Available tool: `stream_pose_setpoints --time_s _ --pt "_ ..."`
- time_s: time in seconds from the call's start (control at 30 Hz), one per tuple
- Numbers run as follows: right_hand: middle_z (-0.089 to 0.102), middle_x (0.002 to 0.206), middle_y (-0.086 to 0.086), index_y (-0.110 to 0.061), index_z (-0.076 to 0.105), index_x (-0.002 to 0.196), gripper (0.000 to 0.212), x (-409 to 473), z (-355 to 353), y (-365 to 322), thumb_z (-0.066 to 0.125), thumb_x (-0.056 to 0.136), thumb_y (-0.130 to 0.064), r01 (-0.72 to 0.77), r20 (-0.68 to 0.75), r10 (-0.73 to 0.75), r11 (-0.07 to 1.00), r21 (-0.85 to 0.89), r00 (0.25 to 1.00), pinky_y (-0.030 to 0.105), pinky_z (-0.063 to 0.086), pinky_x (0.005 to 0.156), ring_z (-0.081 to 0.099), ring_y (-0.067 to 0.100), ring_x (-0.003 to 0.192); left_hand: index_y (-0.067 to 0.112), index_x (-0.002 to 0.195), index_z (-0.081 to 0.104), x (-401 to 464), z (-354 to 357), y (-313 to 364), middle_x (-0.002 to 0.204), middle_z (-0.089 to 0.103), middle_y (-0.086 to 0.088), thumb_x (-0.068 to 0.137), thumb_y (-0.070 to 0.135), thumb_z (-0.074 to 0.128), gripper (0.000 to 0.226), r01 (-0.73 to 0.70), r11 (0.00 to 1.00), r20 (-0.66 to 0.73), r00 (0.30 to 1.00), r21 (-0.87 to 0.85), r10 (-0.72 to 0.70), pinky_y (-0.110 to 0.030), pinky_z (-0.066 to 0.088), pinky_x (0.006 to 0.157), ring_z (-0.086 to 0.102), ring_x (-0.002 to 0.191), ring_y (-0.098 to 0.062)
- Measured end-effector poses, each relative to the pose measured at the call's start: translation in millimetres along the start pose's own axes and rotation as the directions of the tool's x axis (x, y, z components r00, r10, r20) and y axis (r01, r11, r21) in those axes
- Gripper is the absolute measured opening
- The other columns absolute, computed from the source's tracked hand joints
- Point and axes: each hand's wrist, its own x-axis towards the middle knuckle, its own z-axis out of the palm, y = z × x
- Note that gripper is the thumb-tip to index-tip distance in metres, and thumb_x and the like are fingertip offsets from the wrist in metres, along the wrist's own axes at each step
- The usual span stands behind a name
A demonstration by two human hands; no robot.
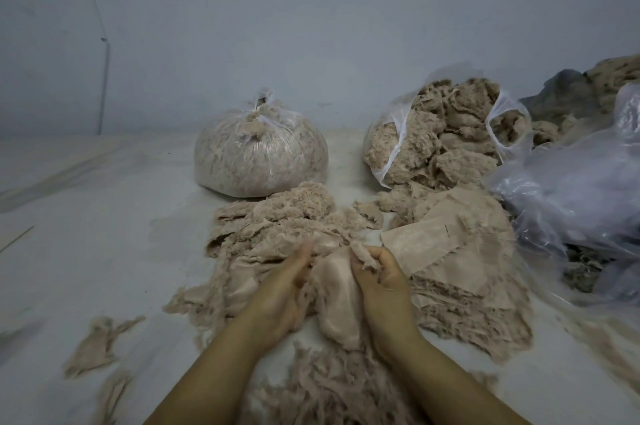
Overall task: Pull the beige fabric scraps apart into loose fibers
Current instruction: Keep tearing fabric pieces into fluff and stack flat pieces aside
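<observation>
Gripping one scrap [337,289] just in front of the tied bag [260,154], the right hand [382,281] clenches a tuft; the blurred left hand [284,289] seems curled on it. Short pinches near the frayed edge should tease fibers [329,386] loose best.

The scrap [337,289] between my hands is thin beige cloth with a faint sheen, frayed fuzzy at its edges. Both bags, the tied bag [260,156] and the open bag [446,134], are glossy, crinkled clear plastic stuffed with matt, woolly fibre.

Two hands [280,289] [384,282], one tied bag [260,154], one open bag [446,134].
</observation>
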Motion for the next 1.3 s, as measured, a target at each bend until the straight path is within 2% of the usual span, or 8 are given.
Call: stream_pose_setpoints --time_s 0.07,0.2,0.37,0.6,0.87,1.03,1.2,1.3 --pt "0.064 0.065 0.001 -0.030 0.058 0.083 0.016 -1.1 2.2 -0.8 0.057 0.094 -0.018 -0.002 0.022 0.000 0.997 0.077 1.000 0.035 0.047 0.055 0.057 0.019 0.060 0.010 0.114 0.063 0.3 6.1 -7.6 0.108 0.069 -0.014 0.073 0.030 0.075 0.047 -0.003 0.988 -0.018 1.000 0.153 0.006 -0.042 0.053 0.090 0.067 0.099 -0.026" --pt "0.066 0.073 0.005 -0.014 0.055 0.090 0.004 2.2 0.2 -4.8 0.057 0.094 -0.014 -0.032 -0.064 0.048 0.972 0.231 0.997 0.028 0.051 0.057 0.061 0.015 0.063 0.005 0.092 0.068 3.8 5.5 -3.1 0.075 0.069 -0.012 0.087 0.003 0.061 0.009 -0.134 0.975 -0.219 0.961 0.176 0.171 -0.032 0.052 0.060 0.064 0.061 -0.021" --pt "0.074 0.089 0.011 -0.007 0.065 0.097 0.026 -0.6 -1.0 -5.1 0.074 0.080 -0.024 -0.137 0.146 0.113 0.976 0.167 0.983 0.037 0.058 0.077 0.071 0.024 0.085 0.004 0.095 0.069 1.1 5.0 -5.0 0.060 0.063 -0.004 0.090 0.016 0.061 0.015 -0.142 0.918 -0.023 0.987 0.369 0.162 -0.019 0.041 0.043 0.055 0.046 -0.011" --pt "0.058 0.065 0.004 -0.009 0.051 0.071 0.026 6.8 -0.3 -7.0 0.056 0.095 -0.017 -0.121 -0.098 0.145 0.967 0.223 0.985 0.024 0.047 0.055 0.057 0.015 0.064 0.019 0.048 0.048 10.3 -7.9 4.7 0.046 0.039 0.001 0.094 0.021 0.053 0.046 -0.194 0.888 -0.244 0.917 0.416 0.314 -0.019 0.030 0.040 0.033 0.041 -0.014" --pt "0.048 0.061 -0.003 -0.009 0.048 0.078 0.022 -4.1 1.2 -9.8 0.061 0.092 -0.021 0.057 -0.047 -0.058 0.998 -0.021 0.997 0.022 0.044 0.054 0.047 0.005 0.053 0.016 0.087 0.075 0.0 21.5 0.6 0.091 0.074 -0.003 0.085 0.048 0.055 0.038 -0.130 0.908 -0.015 0.989 0.398 0.148 -0.025 0.053 0.076 0.070 0.086 -0.015" --pt "0.047 0.071 0.000 -0.012 0.045 0.079 0.019 -5.4 2.7 -13.1 0.054 0.095 -0.006 0.059 -0.103 -0.051 0.995 0.084 0.993 0.016 0.042 0.057 0.045 0.005 0.062 0.005 0.073 0.052 14.8 31.5 -10.8 0.072 0.053 -0.012 0.097 0.027 0.050 0.032 -0.239 0.859 -0.302 0.865 0.453 0.400 -0.033 0.043 0.064 0.050 0.069 -0.021" --pt "0.042 0.075 0.010 -0.011 0.042 0.079 0.019 -2.6 3.6 -10.4 0.052 0.096 -0.008 0.040 -0.174 -0.021 0.994 0.102 0.985 0.026 0.040 0.060 0.042 0.015 0.067 0.010 0.074 0.055 23.7 26.3 -18.9 0.071 0.058 -0.009 0.099 0.024 0.046 0.030 -0.293 0.821 -0.307 0.824 0.490 0.476 -0.032 0.045 0.063 0.053 0.067 -0.020" --pt "0.045 0.069 0.004 -0.012 0.045 0.080 0.018 5.4 -7.5 -13.4 0.048 0.098 -0.010 0.056 -0.256 -0.032 0.994 0.090 0.966 0.015 0.037 0.047 0.043 0.001 0.052 0.010 0.082 0.060 24.8 6.9 -9.5 0.071 0.061 -0.018 0.100 0.023 0.043 0.028 -0.249 0.868 -0.464 0.763 0.431 0.449 -0.046 0.050 0.065 0.059 0.096 -0.047"
